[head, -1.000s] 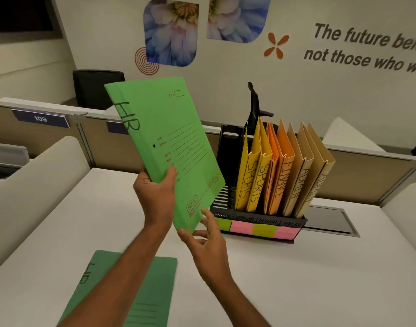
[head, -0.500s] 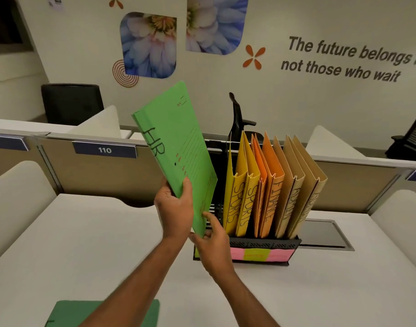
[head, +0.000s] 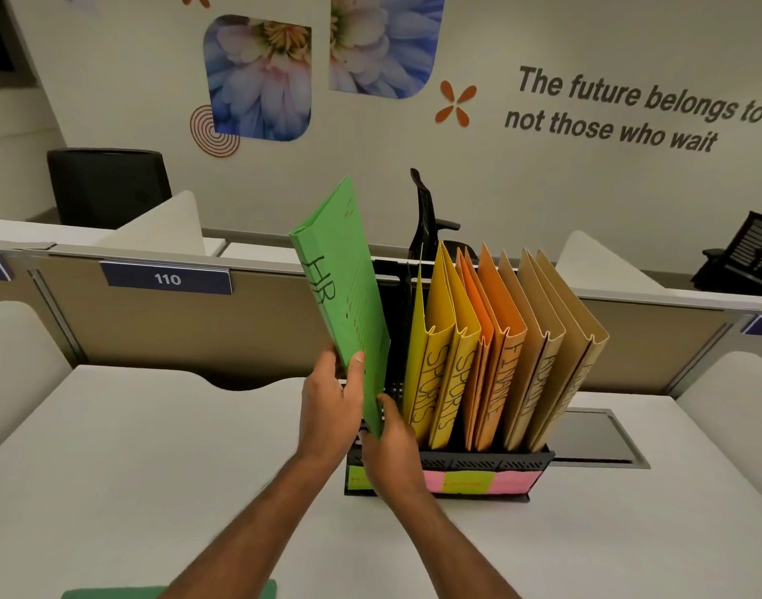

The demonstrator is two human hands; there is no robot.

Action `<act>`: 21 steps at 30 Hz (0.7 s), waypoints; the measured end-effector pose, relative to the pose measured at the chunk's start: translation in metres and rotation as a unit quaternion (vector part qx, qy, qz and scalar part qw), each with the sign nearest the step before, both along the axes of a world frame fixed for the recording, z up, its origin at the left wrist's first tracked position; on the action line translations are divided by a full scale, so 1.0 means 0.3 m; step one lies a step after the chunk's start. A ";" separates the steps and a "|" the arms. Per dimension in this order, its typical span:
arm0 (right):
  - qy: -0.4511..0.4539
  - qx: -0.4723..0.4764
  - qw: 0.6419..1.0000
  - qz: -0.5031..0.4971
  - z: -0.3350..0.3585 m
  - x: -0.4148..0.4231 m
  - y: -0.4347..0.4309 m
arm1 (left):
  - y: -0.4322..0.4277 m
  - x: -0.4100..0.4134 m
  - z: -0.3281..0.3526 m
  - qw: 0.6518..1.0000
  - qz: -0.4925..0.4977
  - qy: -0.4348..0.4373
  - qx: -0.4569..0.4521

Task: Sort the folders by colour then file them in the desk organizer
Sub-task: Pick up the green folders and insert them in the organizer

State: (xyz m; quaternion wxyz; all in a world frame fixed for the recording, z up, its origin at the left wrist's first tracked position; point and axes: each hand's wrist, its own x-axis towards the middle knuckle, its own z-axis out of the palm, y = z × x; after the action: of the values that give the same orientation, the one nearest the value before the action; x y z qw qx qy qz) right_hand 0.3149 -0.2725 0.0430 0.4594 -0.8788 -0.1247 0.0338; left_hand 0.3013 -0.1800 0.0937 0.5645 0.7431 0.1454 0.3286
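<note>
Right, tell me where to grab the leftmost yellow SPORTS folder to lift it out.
I'd pinch the leftmost yellow SPORTS folder near the top of its spine, from above: it stands in the desk organizer, spine toward you, top free, the second SPORTS folder tight against its right.

"HR" on green folder [head: 353, 296], "SPORTS" on yellow folders [head: 439, 322], "FINANCE" — orange folder [head: 502, 322], "110" — partition plate [head: 167, 278]

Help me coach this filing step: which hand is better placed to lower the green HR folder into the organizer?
The left hand grips the green HR folder by its spine, thumb on the cover, above the organizer's free slot beside the yellow folders. The right hand only sits at its bottom corner.
</note>
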 end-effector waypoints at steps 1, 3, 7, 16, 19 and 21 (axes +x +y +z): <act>-0.002 -0.005 1.000 0.000 -0.006 0.001 0.002 | 0.001 0.000 -0.009 1.000 -0.005 0.004 0.003; -0.006 -0.006 1.000 -0.001 -0.013 0.003 0.007 | 0.002 0.000 -0.016 1.000 -0.010 0.010 0.002; -0.015 0.002 1.000 -0.018 -0.014 0.005 0.012 | 0.012 0.000 -0.006 0.999 -0.038 0.001 -0.025; -0.031 -0.032 0.998 -0.041 -0.047 0.008 0.027 | 0.024 -0.011 -0.038 0.990 -0.113 -0.011 -0.088; -0.022 -0.054 0.998 -0.021 -0.056 0.021 0.032 | 0.056 -0.021 -0.054 0.987 -0.141 0.001 -0.079; -0.021 -0.072 0.997 -0.011 -0.061 0.021 0.036 | 0.069 -0.023 -0.071 0.986 -0.151 0.020 -0.063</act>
State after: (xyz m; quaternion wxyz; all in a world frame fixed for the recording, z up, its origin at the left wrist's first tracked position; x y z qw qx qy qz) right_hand 0.3213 -0.2617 0.0248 0.3930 -0.9112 -0.1221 0.0192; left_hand 0.2944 -0.1594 0.0723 0.6504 0.7257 0.0631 0.2152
